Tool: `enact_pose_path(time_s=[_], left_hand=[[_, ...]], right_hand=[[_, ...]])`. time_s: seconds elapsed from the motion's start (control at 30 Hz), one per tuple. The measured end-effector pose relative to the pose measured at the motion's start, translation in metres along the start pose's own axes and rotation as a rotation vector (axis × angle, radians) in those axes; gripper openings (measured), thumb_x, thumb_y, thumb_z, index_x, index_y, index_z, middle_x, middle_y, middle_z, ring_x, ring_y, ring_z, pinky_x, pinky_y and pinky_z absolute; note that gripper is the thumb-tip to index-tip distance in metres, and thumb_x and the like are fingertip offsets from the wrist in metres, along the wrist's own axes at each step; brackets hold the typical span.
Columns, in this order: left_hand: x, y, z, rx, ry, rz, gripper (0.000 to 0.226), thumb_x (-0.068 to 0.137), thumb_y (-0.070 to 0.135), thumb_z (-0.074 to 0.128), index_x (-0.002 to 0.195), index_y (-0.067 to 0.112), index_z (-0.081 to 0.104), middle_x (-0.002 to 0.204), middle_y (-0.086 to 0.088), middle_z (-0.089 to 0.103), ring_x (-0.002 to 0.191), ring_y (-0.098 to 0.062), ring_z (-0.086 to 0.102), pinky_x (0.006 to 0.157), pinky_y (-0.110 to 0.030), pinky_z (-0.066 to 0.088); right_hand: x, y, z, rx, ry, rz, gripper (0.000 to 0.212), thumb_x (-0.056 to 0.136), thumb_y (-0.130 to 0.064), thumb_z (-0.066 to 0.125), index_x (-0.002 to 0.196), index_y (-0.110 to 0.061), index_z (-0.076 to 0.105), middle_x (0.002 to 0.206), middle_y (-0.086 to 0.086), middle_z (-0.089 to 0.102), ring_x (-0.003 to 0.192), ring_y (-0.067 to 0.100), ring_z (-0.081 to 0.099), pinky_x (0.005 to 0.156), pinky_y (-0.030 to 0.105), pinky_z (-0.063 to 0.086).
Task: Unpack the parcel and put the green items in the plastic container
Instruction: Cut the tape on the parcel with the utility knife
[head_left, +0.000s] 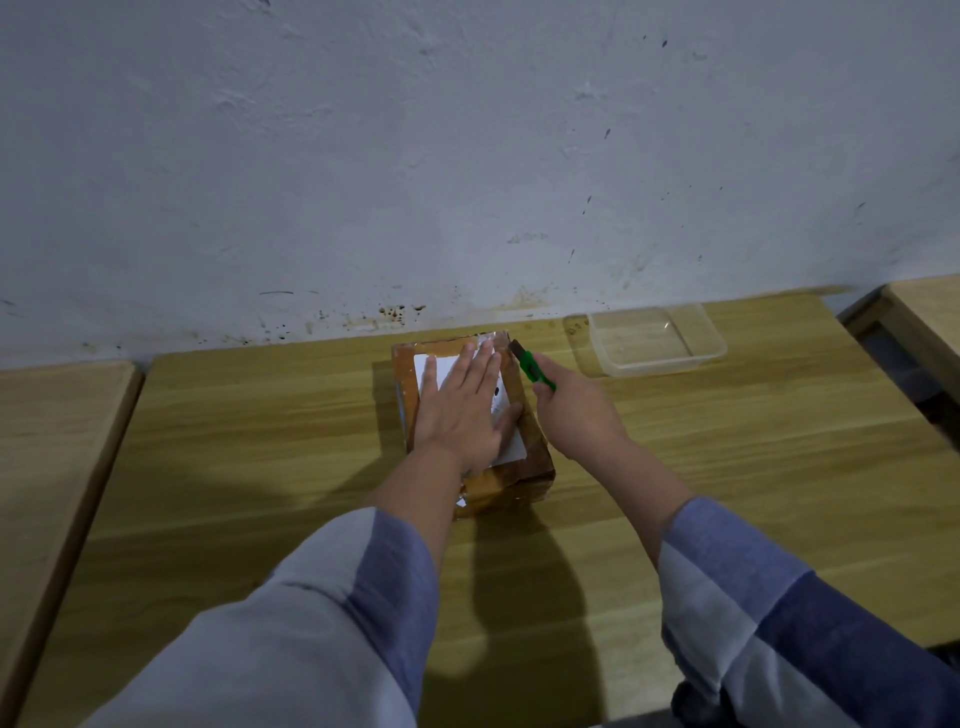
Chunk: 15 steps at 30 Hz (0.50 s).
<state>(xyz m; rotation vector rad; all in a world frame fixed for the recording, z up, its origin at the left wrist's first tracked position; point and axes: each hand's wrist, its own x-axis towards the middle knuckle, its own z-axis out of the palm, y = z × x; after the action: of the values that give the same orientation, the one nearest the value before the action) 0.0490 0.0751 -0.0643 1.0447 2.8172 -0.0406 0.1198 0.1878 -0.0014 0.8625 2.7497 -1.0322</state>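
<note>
Nothing is unpacked yet: left hand (462, 410) lies flat on the taped parcel (530, 457), right hand (576, 410) grips a green cutter (535, 370) at its far corner (plastic container (711, 353) looks empty).

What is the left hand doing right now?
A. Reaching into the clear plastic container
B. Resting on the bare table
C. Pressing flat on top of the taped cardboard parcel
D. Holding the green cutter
C: the left hand lies palm-down, fingers spread, on the brown taped cardboard parcel, over its white label.
</note>
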Motion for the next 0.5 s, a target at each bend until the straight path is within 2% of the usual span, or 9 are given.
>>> enact_pose_path(time_s=[0.2, 0.27, 0.37, 0.5], left_hand=[[-0.008, 0.003, -0.012, 0.075, -0.026, 0.013, 0.068, 0.095, 0.044, 0.009, 0.149, 0.013, -0.019, 0.157, 0.0, -0.026, 0.144, -0.018, -0.025, 0.116, -0.055, -0.005], [-0.007, 0.002, -0.011, 0.057, -0.017, 0.012, 0.069, 0.094, 0.049, 0.006, 0.149, 0.014, -0.018, 0.157, 0.001, -0.026, 0.145, -0.017, -0.024, 0.116, -0.055, -0.005], [-0.004, 0.001, -0.004, 0.016, -0.001, 0.0, 0.072, 0.094, 0.058, 0.002, 0.15, 0.016, -0.015, 0.158, 0.003, -0.023, 0.145, -0.015, -0.022, 0.116, -0.054, -0.008], [-0.003, 0.001, -0.004, 0.035, -0.004, -0.006, 0.071, 0.093, 0.057, 0.0, 0.15, 0.016, -0.016, 0.158, 0.003, -0.023, 0.145, -0.015, -0.022, 0.116, -0.055, -0.007]], right_hand=[[0.002, -0.015, -0.009, -0.114, -0.06, 0.007, 0.049, 0.099, -0.015, 0.034, 0.147, -0.023, 0.029, 0.13, 0.014, 0.057, 0.11, 0.032, 0.058, 0.083, 0.038, 0.051], [0.004, -0.019, -0.012, -0.098, -0.077, 0.024, 0.046, 0.098, -0.013, 0.034, 0.143, -0.022, 0.035, 0.128, 0.015, 0.057, 0.105, 0.034, 0.06, 0.082, 0.041, 0.052], [0.005, -0.024, -0.016, -0.065, -0.101, 0.035, 0.041, 0.097, -0.013, 0.036, 0.135, -0.022, 0.045, 0.118, 0.016, 0.062, 0.088, 0.033, 0.059, 0.076, 0.041, 0.053], [-0.002, -0.022, -0.015, -0.122, -0.125, 0.006, 0.045, 0.096, -0.011, 0.036, 0.14, -0.022, 0.039, 0.123, 0.016, 0.059, 0.097, 0.034, 0.061, 0.077, 0.042, 0.053]])
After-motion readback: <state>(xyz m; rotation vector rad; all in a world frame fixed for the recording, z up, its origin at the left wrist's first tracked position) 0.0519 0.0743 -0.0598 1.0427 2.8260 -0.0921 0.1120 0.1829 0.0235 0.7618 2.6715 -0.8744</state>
